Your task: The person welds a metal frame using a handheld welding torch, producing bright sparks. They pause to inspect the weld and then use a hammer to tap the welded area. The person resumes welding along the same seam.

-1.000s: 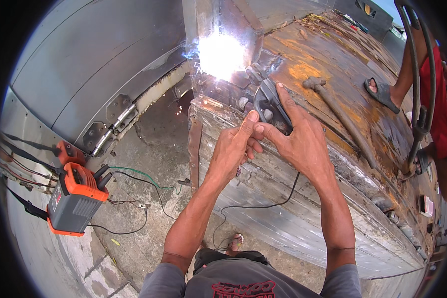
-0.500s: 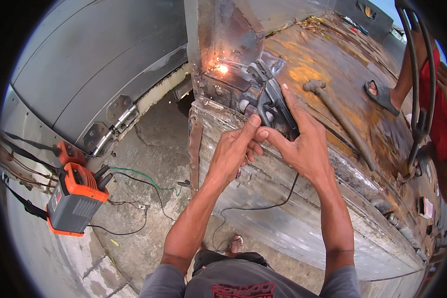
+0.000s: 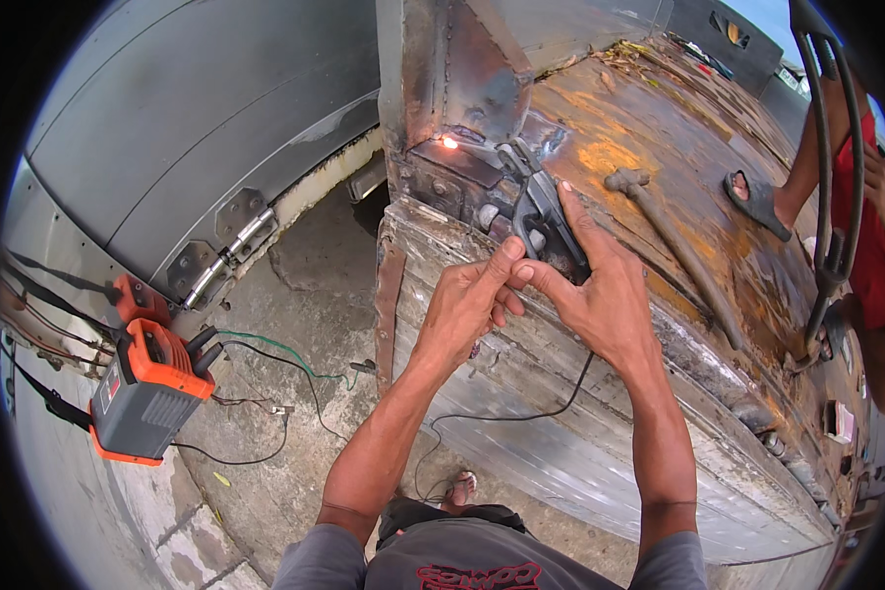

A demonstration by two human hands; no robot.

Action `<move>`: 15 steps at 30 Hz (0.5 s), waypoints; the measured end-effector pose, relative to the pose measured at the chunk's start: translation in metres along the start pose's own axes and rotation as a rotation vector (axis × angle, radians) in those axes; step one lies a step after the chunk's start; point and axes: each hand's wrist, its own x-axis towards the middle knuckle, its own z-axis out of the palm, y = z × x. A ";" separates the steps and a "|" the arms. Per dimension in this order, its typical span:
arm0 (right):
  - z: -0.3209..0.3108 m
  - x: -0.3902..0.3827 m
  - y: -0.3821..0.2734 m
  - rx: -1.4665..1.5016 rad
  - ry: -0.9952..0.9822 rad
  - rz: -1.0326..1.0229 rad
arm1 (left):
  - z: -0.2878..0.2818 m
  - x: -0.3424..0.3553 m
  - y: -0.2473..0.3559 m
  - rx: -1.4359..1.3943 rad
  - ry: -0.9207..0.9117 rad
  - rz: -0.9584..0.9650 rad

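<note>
The right hand [image 3: 600, 300] is wrapped around the dark grip of an electrode holder [image 3: 546, 224], its forefinger stretched along the top of the tool and the other fingers curled beneath it. The holder lies over the upper edge of a rusty steel body [image 3: 659, 177], its nose pointing up and left toward a small orange glow [image 3: 449, 143] that sits on the seam at the foot of an upright steel post [image 3: 462, 69]. The left hand [image 3: 467, 305] is brought close against the right, thumb raised and fingertips bunched narrowly, meeting the right thumb just under the holder; whether it pinches anything between them cannot be told. A thin black cable [image 3: 501, 413] drops from under the right hand and loops down across the grey side panel [image 3: 560, 433]. On the rusty top surface, to the right of the hands and well apart from them, lies a hammer [image 3: 674, 241] with its head toward the post. On the concrete ground [image 3: 295, 393] at lower left stands an orange and grey welding machine [image 3: 147, 391], with black and green leads trailing from it. At the far right another person stands on the rusty surface, a sandalled foot [image 3: 757, 202] near the hammer head, beside a curved dark metal bar [image 3: 836, 197].
</note>
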 end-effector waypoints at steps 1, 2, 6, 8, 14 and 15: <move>0.000 0.000 0.000 -0.002 -0.004 0.007 | 0.000 0.000 0.000 -0.003 0.001 -0.001; 0.000 0.000 -0.001 -0.004 -0.007 0.014 | 0.000 0.000 0.000 -0.003 0.003 -0.003; -0.001 0.000 -0.001 -0.016 -0.018 0.023 | 0.000 0.000 0.000 0.001 0.008 -0.003; -0.001 0.000 -0.001 -0.017 -0.013 0.022 | 0.001 -0.001 0.001 0.000 0.009 -0.009; 0.000 0.002 0.000 -0.025 -0.024 0.035 | 0.000 -0.001 0.002 -0.001 0.017 -0.018; 0.000 0.001 -0.001 -0.027 -0.026 0.040 | 0.001 -0.001 0.001 0.000 0.021 -0.012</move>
